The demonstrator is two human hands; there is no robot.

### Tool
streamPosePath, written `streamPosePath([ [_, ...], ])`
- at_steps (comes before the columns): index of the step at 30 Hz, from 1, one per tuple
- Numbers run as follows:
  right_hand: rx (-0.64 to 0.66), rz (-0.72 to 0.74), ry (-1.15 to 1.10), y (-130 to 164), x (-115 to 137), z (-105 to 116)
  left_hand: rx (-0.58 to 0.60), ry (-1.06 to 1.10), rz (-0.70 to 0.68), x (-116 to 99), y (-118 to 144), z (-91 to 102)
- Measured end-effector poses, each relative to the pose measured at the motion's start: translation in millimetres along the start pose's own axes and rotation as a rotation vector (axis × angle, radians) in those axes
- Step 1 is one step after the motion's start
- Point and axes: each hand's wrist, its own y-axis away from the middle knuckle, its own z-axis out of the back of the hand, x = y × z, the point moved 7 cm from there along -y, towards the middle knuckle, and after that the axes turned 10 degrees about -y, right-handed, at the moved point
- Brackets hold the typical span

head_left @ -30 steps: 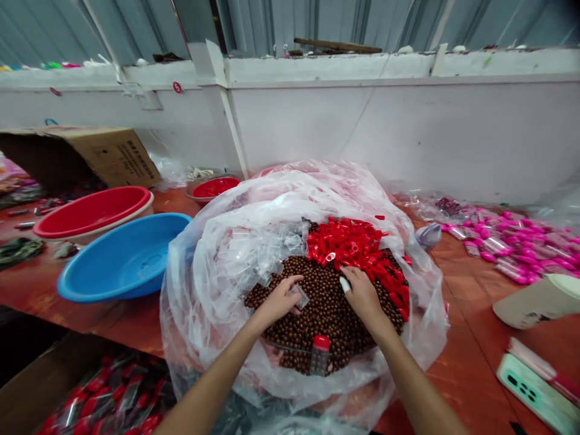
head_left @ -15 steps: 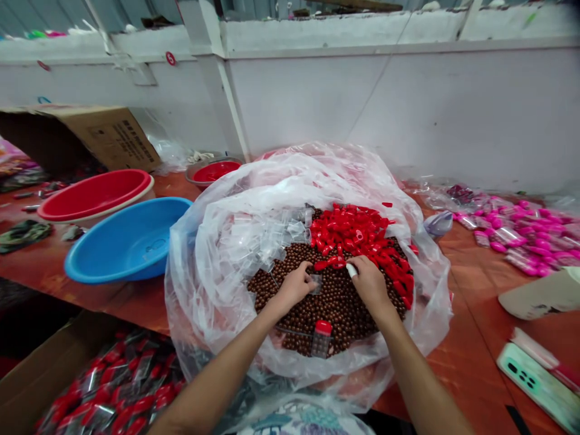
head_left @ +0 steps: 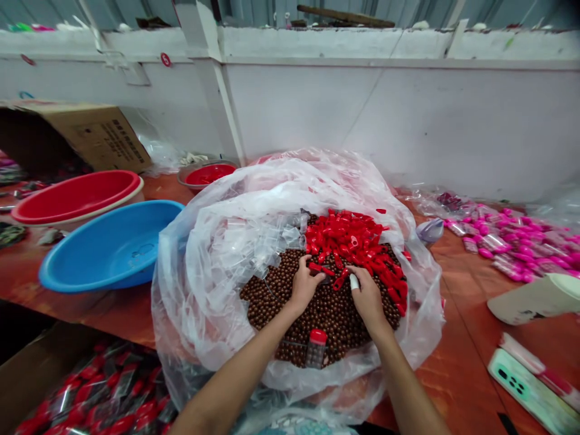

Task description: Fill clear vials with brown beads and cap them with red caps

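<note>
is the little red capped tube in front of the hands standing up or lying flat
Standing up. The small clear tube sits upright among the brown balls, its red cap on top, just nearer the camera than the left hand and right hand.

Blue basin [head_left: 109, 248], red basin [head_left: 75, 196], cardboard box [head_left: 97, 136], pink pieces [head_left: 512, 241], phone [head_left: 525, 389]
</note>
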Motion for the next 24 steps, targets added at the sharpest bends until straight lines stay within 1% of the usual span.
streamPosePath([
  [4, -0.027, -0.005, -0.070, 4, 2, 3, -0.024, 0.160, -0.073, -7, 1, -0.9],
  [8, -0.024, 0.009, -0.120, 3, 12, 3, -0.002, 0.225, -0.100, -21, 7, 6.7],
  [10, 0.034, 0.053, -0.154, 2, 24, -3, 0.043, 0.249, -0.085, -27, 12, 10.6],
  [12, 0.144, 0.121, -0.180, 2, 39, -14, 0.107, 0.283, -0.051, -32, 18, 12.9],
  [14, 0.234, 0.169, -0.185, 3, 51, -25, 0.169, 0.318, -0.006, -33, 24, 14.2],
  [15, 0.253, 0.172, -0.185, 4, 54, -28, 0.191, 0.333, 0.017, -33, 27, 15.1],
  [17, 0.222, 0.133, -0.198, 4, 54, -29, 0.222, 0.361, 0.053, -32, 31, 17.7],
  [20, 0.099, 0.021, -0.258, 5, 42, -20, 0.244, 0.397, 0.090, -28, 38, 24.7],
  [22, 0.039, -0.085, -0.341, 8, 30, -14, 0.267, 0.405, 0.106, -27, 43, 29.8],
  [24, 0.025, -0.236, -0.489, 15, 17, -12, 0.299, 0.406, 0.098, -28, 49, 33.9],
])
